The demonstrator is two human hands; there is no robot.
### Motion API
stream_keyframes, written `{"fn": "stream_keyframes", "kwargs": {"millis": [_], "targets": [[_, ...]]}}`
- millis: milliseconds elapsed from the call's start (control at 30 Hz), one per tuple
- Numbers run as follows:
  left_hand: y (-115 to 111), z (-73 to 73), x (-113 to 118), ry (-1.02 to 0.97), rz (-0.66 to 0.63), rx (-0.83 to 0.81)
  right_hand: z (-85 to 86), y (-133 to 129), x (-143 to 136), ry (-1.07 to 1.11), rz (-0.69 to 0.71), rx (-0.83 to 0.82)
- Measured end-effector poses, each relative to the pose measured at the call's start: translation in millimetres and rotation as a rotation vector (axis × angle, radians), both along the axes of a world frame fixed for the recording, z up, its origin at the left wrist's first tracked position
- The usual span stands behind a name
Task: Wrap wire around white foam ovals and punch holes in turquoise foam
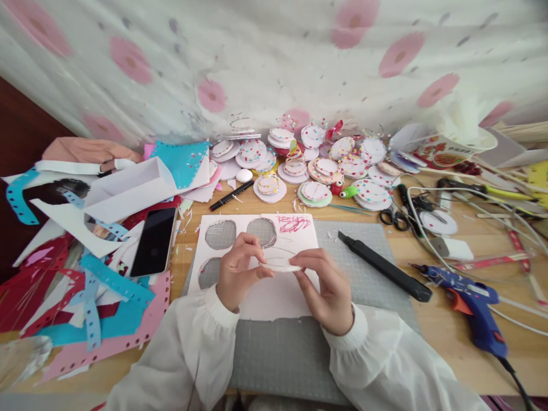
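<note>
Between both hands I hold a thin white foam board disc (280, 267), tilted so that mostly its edge shows. My left hand (242, 271) pinches its left end between thumb and fingers. The right end is pinched by my right hand (323, 285). Below lies a white foam board sheet (274, 302) with several round holes cut in it and red scribbles at its upper right. It rests on a grey cutting mat (363, 245). A black utility knife (385, 265) lies on the mat to the right of my hands.
Small tiered paper discs with beads (314, 194) crowd the back. Left are a phone (154, 242), a white box (131, 188) and paper scraps (115, 279). A blue glue gun (466, 308), scissors (394, 218) and white cable (413, 211) lie right. A black marker (231, 195) lies behind the sheet.
</note>
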State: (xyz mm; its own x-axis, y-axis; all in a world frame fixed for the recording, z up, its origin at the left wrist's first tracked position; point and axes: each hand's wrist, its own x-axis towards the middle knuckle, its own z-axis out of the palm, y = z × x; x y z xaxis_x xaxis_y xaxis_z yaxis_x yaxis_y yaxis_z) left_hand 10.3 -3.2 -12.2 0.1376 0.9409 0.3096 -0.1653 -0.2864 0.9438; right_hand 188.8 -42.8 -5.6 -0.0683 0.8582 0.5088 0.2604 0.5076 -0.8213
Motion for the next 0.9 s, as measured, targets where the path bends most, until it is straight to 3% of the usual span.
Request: {"fn": "stream_keyframes", "kwargs": {"millis": [133,533,900], "targets": [[-0.6,2.0,0.8,-0.009,-0.013,-0.015,-3.0,-1.1,-1.0,0.046,0.002,-0.035],[0.5,-5.0,2.6,-0.068,-0.045,-0.025,-4.6,-0.7,1.2,-0.015,-0.014,0.115],[1.0,-1.6,2.3,-0.089,-0.075,-0.025,-2.5,0.9,-1.3,0.025,0.032,0.078]]}}
